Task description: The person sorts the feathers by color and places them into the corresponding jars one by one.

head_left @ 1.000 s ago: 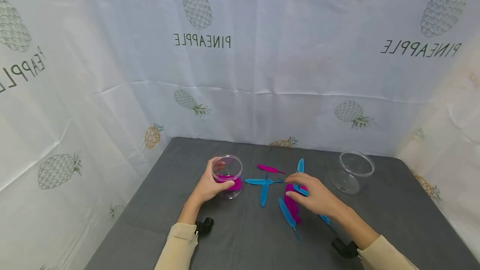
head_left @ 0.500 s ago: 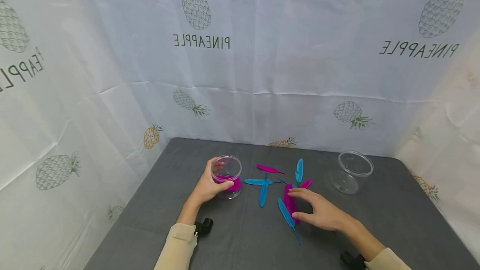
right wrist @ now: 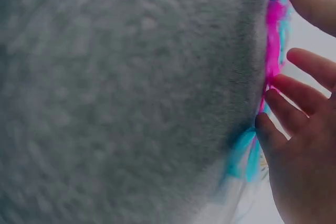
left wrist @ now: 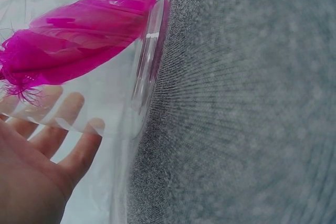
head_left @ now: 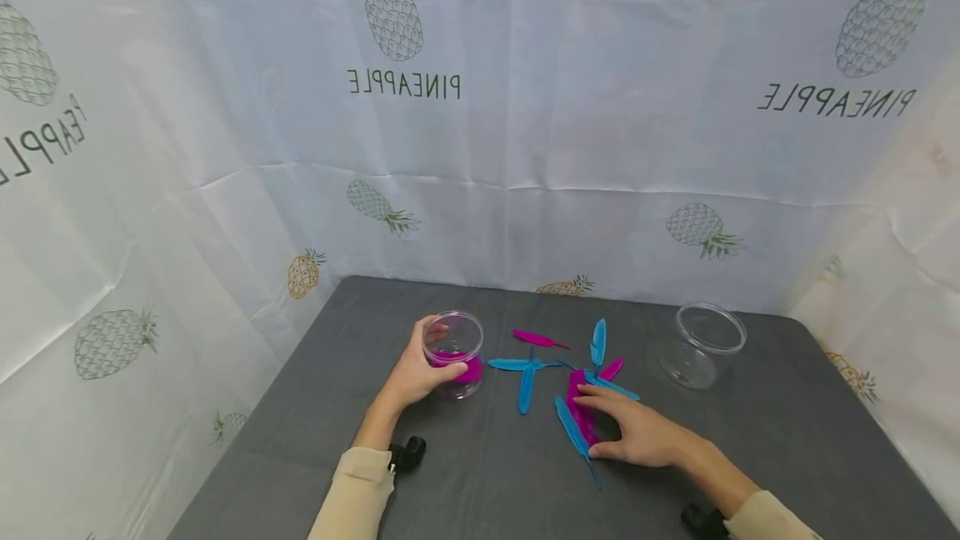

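My left hand (head_left: 417,375) grips a clear plastic jar (head_left: 456,330) that stands upright on the left half of the table. Bright pink feathers (left wrist: 79,40) lie inside it, seen through the wall in the left wrist view. My right hand (head_left: 637,433) is over a loose pile, its fingers spread and gently bent. Under its fingertips lies a pink feather (head_left: 579,407). A blue feather (head_left: 572,426) lies beside that one, close to the thumb. In the right wrist view, pink and blue feathers (right wrist: 273,40) show past the fingers; nothing is visibly pinched.
Two crossed blue feathers (head_left: 527,382) lie between the jar and the pile. Behind them is a single pink feather (head_left: 538,338). More blue feathers (head_left: 597,344) lie at the pile's far side. Another clear jar (head_left: 708,348) stands at the back right of the grey table (head_left: 315,407).
The right hand has moved toward me and down over the pink feather. A blue feather near its fingers now lies at the pile's far side. The left hand and jar have stayed put.
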Motion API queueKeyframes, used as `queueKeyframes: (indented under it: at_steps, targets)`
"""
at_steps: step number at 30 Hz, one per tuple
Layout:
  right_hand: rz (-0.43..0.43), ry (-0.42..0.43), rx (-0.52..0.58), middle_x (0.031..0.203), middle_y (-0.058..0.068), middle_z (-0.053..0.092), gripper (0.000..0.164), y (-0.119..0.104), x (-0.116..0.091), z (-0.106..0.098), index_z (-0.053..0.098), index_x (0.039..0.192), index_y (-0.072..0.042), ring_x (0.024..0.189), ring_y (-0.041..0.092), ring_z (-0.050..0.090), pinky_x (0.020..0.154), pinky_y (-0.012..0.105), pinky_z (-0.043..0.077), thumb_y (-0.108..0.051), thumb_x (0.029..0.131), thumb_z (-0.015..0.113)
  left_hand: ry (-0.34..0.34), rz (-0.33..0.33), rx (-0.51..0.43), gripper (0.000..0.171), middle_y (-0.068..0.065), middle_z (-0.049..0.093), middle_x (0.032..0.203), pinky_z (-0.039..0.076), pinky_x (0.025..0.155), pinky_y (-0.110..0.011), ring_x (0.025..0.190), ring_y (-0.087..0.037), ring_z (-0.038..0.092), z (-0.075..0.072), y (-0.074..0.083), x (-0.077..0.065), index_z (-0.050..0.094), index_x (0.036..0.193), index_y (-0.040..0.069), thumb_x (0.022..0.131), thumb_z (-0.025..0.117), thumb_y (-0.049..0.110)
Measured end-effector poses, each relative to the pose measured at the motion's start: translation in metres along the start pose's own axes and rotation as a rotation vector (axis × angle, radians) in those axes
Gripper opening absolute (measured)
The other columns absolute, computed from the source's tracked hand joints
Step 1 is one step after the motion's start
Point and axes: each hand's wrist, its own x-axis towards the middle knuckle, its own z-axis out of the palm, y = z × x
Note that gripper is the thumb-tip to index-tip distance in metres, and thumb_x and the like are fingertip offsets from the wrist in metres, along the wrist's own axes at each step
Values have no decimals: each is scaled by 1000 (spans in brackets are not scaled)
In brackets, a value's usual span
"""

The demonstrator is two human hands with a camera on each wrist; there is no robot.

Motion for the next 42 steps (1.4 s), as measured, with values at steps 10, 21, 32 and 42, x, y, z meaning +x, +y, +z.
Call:
queueKeyframes:
  at_steps: [10,21,32,42]
  targets:
    - [-8,16,-92,153,10,46,56,5,4,4,64,135,-11,142,39,41,104,61,43,-46,93,73,-11,-14,-29,94,-23,45,147,37,112,-57,142,-37,39,0,10,-2,26,152,5,81,86,15]
    - [-59,137,-154,135,7,61,22,-2,7,6,75,116,-17,128,36,55,99,58,49,-23,95,73,-6,-19,10,97,-21,45,149,39,111,-57,140,-32,42,0,-1,-1,26,151,13,79,88,31]
    - [-74,293,69,109,-7,72,12,-6,14,2,75,109,-18,105,12,67,90,39,57,-22,99,69,-4,-27,16,96,-18,45,149,40,111,-56,141,-31,42,0,0,-1,27,152,15,79,88,31]
    - [-36,439,190,91,-5,73,7,-12,17,-9,75,97,-12,84,7,66,74,31,59,-18,98,70,-3,-15,2,95,-20,45,148,39,111,-56,140,-31,42,0,-1,0,27,151,13,79,88,28]
